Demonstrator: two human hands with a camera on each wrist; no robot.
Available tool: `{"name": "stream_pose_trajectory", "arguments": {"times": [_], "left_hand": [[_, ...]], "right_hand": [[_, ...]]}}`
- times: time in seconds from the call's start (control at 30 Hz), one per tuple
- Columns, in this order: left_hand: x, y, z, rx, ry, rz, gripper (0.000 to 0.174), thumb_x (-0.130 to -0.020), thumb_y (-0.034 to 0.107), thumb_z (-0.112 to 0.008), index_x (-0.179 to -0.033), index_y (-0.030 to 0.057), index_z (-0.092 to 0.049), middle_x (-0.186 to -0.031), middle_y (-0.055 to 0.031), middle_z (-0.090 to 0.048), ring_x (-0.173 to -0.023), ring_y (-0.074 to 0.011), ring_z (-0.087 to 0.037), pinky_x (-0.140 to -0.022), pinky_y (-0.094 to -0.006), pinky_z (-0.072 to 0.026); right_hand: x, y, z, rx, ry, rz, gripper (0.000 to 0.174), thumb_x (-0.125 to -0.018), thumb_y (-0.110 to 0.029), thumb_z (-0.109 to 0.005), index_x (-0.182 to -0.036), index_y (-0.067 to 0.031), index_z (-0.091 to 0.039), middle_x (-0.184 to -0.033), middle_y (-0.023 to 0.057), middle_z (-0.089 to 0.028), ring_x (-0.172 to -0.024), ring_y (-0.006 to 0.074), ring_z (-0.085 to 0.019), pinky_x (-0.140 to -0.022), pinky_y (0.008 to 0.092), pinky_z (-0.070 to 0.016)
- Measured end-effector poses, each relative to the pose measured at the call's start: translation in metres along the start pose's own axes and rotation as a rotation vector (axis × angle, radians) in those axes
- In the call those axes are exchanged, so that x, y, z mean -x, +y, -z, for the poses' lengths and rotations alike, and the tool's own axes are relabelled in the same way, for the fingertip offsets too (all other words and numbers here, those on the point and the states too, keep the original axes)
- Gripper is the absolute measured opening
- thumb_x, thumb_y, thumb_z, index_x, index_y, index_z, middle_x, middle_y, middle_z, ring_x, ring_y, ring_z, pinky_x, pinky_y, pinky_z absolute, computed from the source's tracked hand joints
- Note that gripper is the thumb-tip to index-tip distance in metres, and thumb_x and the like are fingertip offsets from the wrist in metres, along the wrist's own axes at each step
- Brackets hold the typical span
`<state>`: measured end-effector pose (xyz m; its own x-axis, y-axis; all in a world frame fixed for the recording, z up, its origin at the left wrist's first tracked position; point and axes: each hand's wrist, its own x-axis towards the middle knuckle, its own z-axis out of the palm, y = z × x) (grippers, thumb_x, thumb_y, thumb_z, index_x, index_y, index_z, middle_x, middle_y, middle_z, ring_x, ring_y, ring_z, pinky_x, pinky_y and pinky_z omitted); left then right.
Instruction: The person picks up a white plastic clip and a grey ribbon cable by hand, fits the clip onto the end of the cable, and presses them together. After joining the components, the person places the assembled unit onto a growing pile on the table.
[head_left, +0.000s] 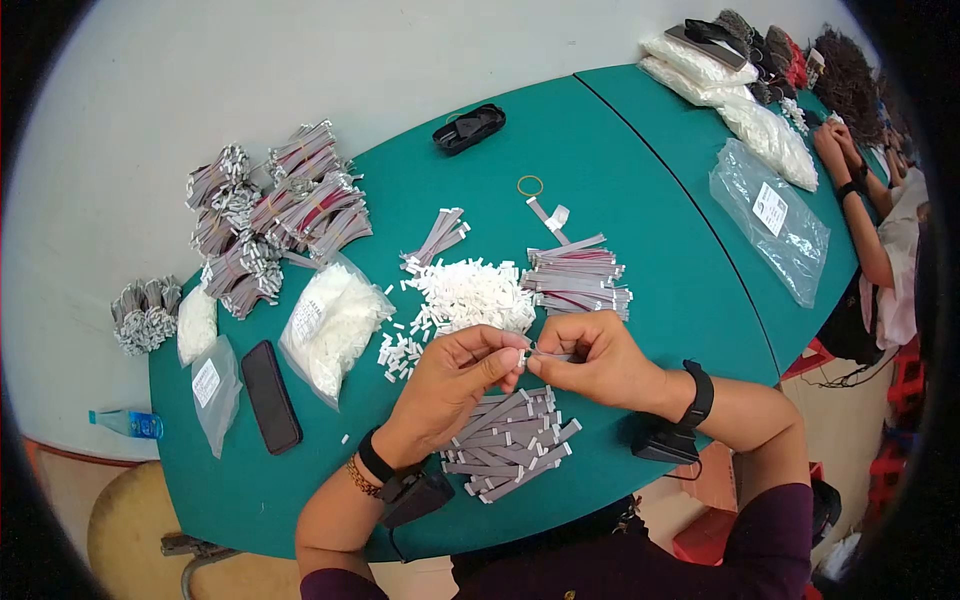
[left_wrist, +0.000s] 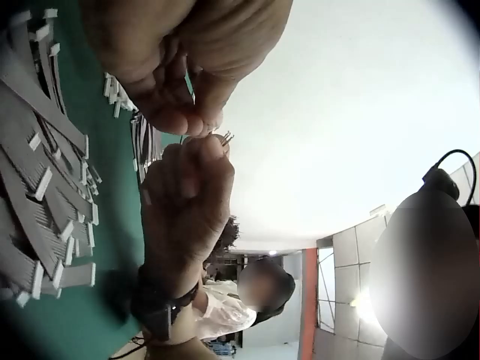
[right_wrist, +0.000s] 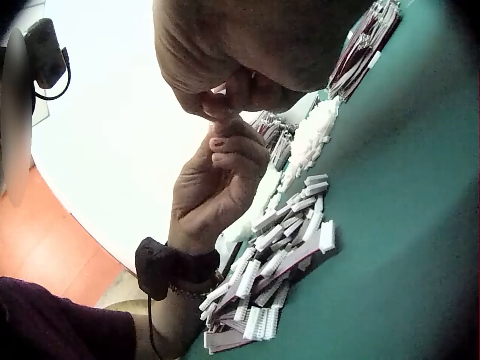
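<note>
Both hands meet over the middle of the table, fingertips right against each other. The left hand point(head_left: 462, 382) pinches a small white connector point(head_left: 522, 358) between thumb and fingers. A grey ribbon cable point(head_left: 562, 357) is pinched in the right hand point(head_left: 605, 362). Bare wire tips point(left_wrist: 228, 138) poke out by the right thumb in the left wrist view. Just beyond the hands lies a heap of loose white connectors point(head_left: 470, 297). Nearer the body is a pile of grey ribbon cables with white ends point(head_left: 510, 440).
A stack of ribbon cables point(head_left: 575, 278) lies beyond the right hand. Leftward are a bag of white connectors point(head_left: 335, 325), a phone point(head_left: 271, 397) and bundled cables point(head_left: 310, 200). A black case point(head_left: 468, 129) sits far back. Another person's arm point(head_left: 865, 225) shows at right.
</note>
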<state>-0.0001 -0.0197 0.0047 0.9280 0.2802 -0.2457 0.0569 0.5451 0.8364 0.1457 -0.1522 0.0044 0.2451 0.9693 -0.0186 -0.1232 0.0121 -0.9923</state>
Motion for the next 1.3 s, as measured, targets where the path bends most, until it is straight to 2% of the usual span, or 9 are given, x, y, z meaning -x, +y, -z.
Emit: {"name": "stream_pose_trajectory", "arguments": {"times": [0.23, 0.53, 0.63, 0.73, 0.93, 1.23, 1.3], "left_hand": [[0.0004, 0.0005, -0.0041, -0.144, 0.066, -0.073, 0.015, -0.086, 0.006, -0.06, -0.098, -0.0016, -0.059, -0.084, -0.0057, -0.061, -0.073, -0.0107, -0.055, -0.067, -0.0234, -0.0449], [0.0017, 0.001, -0.008, -0.279, 0.094, -0.152, 0.014, -0.086, 0.007, -0.061, -0.097, -0.0018, -0.06, -0.082, -0.0053, -0.061, -0.073, -0.0105, -0.055, -0.067, -0.0234, -0.0453], [0.001, 0.0022, -0.0044, -0.127, 0.049, -0.038, 0.015, -0.086, 0.006, -0.059, -0.099, -0.0015, -0.059, -0.084, -0.0054, -0.061, -0.074, -0.0109, -0.055, -0.068, -0.0238, -0.0451], [0.0007, 0.0022, -0.0039, -0.081, 0.034, -0.023, 0.015, -0.087, 0.006, -0.058, -0.1, -0.0013, -0.058, -0.086, -0.0054, -0.06, -0.075, -0.0113, -0.054, -0.069, -0.0239, -0.0449], [0.0009, 0.0018, -0.004, -0.079, 0.033, -0.043, 0.016, -0.086, 0.008, -0.06, -0.099, -0.0022, -0.06, -0.086, -0.0055, -0.061, -0.074, -0.0086, -0.054, -0.068, -0.0219, -0.045], [0.0008, 0.0027, -0.0007, -0.061, -0.001, 0.0, 0.016, -0.086, 0.008, -0.06, -0.099, -0.0022, -0.06, -0.087, -0.0057, -0.062, -0.075, -0.0085, -0.055, -0.068, -0.0218, -0.045], [0.0002, 0.0024, -0.0009, -0.117, 0.007, -0.037, 0.016, -0.086, 0.007, -0.06, -0.099, -0.0023, -0.06, -0.088, -0.0059, -0.062, -0.075, -0.0087, -0.055, -0.067, -0.0221, -0.045]], "right_hand": [[-0.0014, 0.004, 0.0012, 0.009, 0.015, -0.02, 0.014, -0.083, -0.008, -0.062, -0.07, -0.0026, -0.057, -0.063, -0.006, -0.051, -0.057, -0.001, -0.041, -0.048, 0.0185, -0.0308], [-0.001, 0.0051, -0.0003, 0.059, 0.04, 0.063, 0.014, -0.082, -0.008, -0.062, -0.07, -0.0022, -0.057, -0.063, -0.0056, -0.051, -0.058, -0.0008, -0.042, -0.048, 0.0185, -0.0308], [-0.0006, 0.0046, 0.0003, 0.06, 0.028, 0.043, 0.014, -0.082, -0.008, -0.062, -0.071, -0.0025, -0.057, -0.064, -0.0056, -0.052, -0.058, -0.0008, -0.042, -0.048, 0.0187, -0.0315], [-0.0008, 0.0017, -0.0001, 0.004, 0.017, -0.009, 0.014, -0.082, -0.009, -0.063, -0.071, -0.0025, -0.057, -0.064, -0.0058, -0.052, -0.058, -0.0008, -0.042, -0.048, 0.0186, -0.0315], [-0.0017, 0.0018, 0.0011, -0.028, -0.007, -0.018, 0.016, -0.083, -0.01, -0.063, -0.071, -0.0021, -0.057, -0.063, -0.006, -0.051, -0.058, -0.0007, -0.042, -0.049, 0.0186, -0.0312], [-0.0019, 0.0017, 0.0007, 0.003, -0.017, 0.015, 0.016, -0.083, -0.009, -0.063, -0.069, -0.0022, -0.058, -0.063, -0.0061, -0.051, -0.057, -0.0011, -0.041, -0.048, 0.0186, -0.0293], [-0.0029, 0.0033, 0.002, -0.009, -0.017, 0.002, 0.016, -0.083, -0.009, -0.063, -0.069, -0.0025, -0.058, -0.062, -0.0064, -0.05, -0.056, -0.0013, -0.04, -0.047, 0.0185, -0.0288]]}}
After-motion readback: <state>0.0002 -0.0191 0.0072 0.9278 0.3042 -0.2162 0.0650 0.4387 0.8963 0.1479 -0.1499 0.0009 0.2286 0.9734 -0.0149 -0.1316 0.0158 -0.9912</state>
